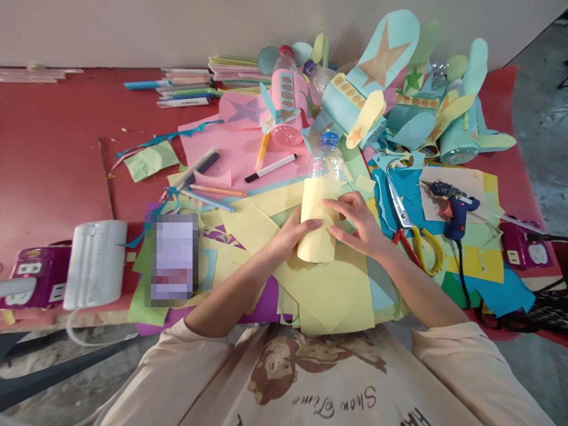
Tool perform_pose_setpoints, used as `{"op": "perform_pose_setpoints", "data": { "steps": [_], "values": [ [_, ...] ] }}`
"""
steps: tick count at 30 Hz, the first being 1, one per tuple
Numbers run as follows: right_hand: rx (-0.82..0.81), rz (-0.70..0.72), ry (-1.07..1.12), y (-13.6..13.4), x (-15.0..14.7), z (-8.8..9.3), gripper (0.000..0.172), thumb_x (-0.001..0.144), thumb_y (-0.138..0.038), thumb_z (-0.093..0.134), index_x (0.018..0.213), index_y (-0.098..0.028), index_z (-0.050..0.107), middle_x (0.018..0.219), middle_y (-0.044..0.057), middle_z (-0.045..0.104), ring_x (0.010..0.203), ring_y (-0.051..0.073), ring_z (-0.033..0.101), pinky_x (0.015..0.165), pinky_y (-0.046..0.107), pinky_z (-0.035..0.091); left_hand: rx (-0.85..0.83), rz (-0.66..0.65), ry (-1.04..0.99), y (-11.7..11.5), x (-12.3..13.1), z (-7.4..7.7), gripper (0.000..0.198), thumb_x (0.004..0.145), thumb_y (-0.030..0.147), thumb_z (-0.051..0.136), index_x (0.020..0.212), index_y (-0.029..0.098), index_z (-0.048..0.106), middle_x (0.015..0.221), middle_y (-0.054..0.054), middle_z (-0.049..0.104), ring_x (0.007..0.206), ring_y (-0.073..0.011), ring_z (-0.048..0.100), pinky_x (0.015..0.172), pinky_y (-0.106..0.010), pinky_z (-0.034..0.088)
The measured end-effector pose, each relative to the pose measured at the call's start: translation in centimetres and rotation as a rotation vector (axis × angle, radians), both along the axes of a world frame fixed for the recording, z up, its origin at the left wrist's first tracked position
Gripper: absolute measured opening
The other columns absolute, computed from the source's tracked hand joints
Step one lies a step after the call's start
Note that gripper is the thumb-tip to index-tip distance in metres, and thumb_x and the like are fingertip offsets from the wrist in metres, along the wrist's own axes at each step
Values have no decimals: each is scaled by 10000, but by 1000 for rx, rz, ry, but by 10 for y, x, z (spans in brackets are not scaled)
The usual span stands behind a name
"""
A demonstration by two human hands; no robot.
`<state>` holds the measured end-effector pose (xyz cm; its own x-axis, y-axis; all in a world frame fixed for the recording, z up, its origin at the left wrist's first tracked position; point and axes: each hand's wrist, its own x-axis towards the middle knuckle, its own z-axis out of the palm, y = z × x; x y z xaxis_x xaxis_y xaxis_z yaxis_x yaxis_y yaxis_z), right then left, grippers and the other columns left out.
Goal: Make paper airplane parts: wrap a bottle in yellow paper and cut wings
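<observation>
A clear plastic bottle [326, 163] with a blue cap stands in front of me, slightly tilted. Pale yellow paper [316, 204] is wrapped around its body. My left hand [290, 234] grips the wrapped bottle from the left, its thumb across the front of the paper. On the right side, my right hand [358, 223] has its fingers apart, with fingertips at the paper's surface. Sheets of yellow paper [328, 296] lie beneath the bottle. Whatever part of my left fingers is behind the bottle stays hidden.
Decorated bottle planes [346, 103] crowd the back right. Scissors [403, 216] with yellow and red handles and a blue glue gun [457, 216] lie to the right. Left are a pixelated phone-like object [175, 257], a white box with a cable [95, 263] and several markers [270, 168].
</observation>
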<state>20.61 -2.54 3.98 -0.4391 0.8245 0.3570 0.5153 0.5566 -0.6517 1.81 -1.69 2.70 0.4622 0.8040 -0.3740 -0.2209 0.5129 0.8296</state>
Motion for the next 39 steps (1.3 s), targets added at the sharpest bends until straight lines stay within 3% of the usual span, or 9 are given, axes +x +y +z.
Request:
{"op": "perform_pose_setpoints", "data": {
  "steps": [8, 13, 17, 20, 25, 27, 32, 39],
  "values": [
    [-83, -46, 51, 4, 3, 5, 405, 953, -409, 449, 1350, -336, 432, 939, 37, 444, 794, 174, 496, 695, 345, 526, 37, -35, -11, -1, 3, 0, 762, 647, 432, 741, 1326, 208, 478, 1063, -104, 693, 785, -216, 649, 620, -293, 516],
    [-167, -54, 112, 3, 4, 1, 477, 956, -448, 441, 1418, -359, 355, 995, 48, 462, 772, 165, 510, 725, 375, 550, 3, -17, 11, 2, 0, -1, 756, 628, 442, 752, 1300, 212, 492, 1101, -112, 695, 851, -262, 668, 639, -323, 534],
    [-397, -59, 323, 0, -3, -4, 633, 928, -480, 504, 1470, -362, 199, 1273, 94, 422, 970, 179, 577, 765, 350, 569, -102, 82, -25, 4, -2, -10, 797, 625, 617, 699, 1249, 156, 516, 1121, -161, 690, 979, -337, 667, 717, -395, 567],
    [-601, -70, 471, -2, -9, -6, 712, 879, -539, 559, 1446, -310, 194, 1340, 119, 429, 1122, 215, 565, 792, 339, 576, -70, 106, -52, 3, -1, -12, 885, 626, 709, 675, 1287, 152, 487, 1210, -181, 651, 1104, -364, 625, 831, -432, 563],
    [-807, -42, 590, -2, -10, -3, 628, 840, -542, 613, 1342, -305, 319, 1274, 100, 543, 1089, 231, 603, 832, 371, 568, 90, -38, -54, 0, 1, -3, 883, 672, 647, 711, 1370, 191, 421, 1240, -153, 638, 1221, -378, 555, 935, -478, 528],
    [-873, -20, 596, -3, -10, -1, 629, 825, -534, 635, 1327, -305, 331, 1201, 88, 581, 1036, 226, 624, 804, 362, 565, 111, 11, -78, 3, -1, -2, 871, 672, 636, 715, 1365, 195, 424, 1236, -143, 644, 1227, -377, 552, 951, -486, 519],
    [-924, -16, 455, -7, -12, 2, 682, 786, -508, 694, 1341, -306, 353, 1118, 69, 587, 942, 212, 646, 748, 340, 551, 35, 274, -68, 16, -9, -5, 752, 664, 632, 707, 1237, 177, 531, 1216, -132, 663, 1176, -355, 594, 942, -463, 525],
    [-917, -4, 454, -6, -12, -2, 628, 807, -483, 678, 1325, -296, 376, 1120, 68, 595, 915, 202, 648, 769, 354, 556, 65, 358, -6, 19, -7, 0, 657, 674, 540, 741, 1191, 182, 549, 1071, -88, 705, 1051, -299, 660, 888, -423, 558]
  ]
}}
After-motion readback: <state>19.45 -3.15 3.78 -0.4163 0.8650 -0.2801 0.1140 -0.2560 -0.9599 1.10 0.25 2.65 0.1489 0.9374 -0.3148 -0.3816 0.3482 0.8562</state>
